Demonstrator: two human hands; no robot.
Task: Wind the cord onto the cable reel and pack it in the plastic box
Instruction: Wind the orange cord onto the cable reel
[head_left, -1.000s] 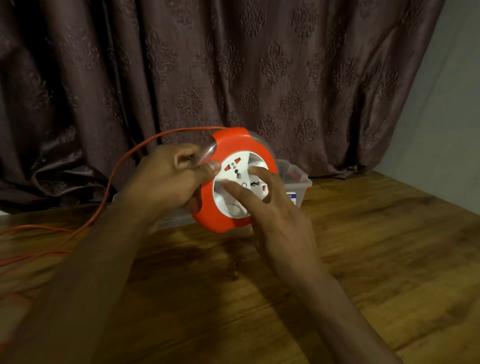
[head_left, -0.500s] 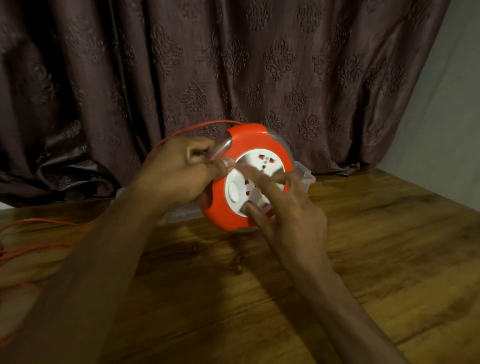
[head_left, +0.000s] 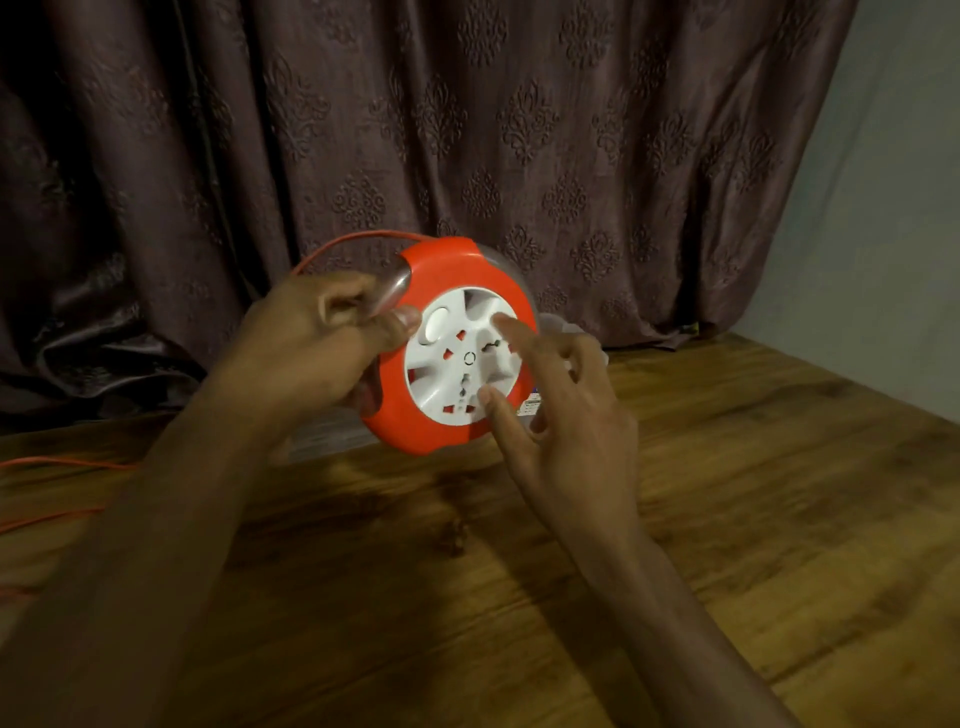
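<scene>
A round cable reel (head_left: 441, 270), orange with a white socket hub (head_left: 464, 356), is held upright above the wooden table. My left hand (head_left: 317, 343) grips its left edge at the clear handle. My right hand (head_left: 561, 410) has spread fingers, the index fingertip and thumb pressed on the white hub. The orange cord (head_left: 343, 244) arcs out from the reel's top to the left, and more cord (head_left: 57, 462) lies on the table at the far left. The clear plastic box (head_left: 563, 332) stands behind the reel, mostly hidden by it and my hands.
A dark patterned curtain (head_left: 467, 130) hangs close behind the table. A pale wall (head_left: 893, 208) is at the right. The wooden tabletop (head_left: 727, 519) stretches in front of and to the right of my hands.
The white hub has turned under my right fingers; its oval button went from lower left to upper left. The cord loop on the left has shortened and pulled in toward the reel.
</scene>
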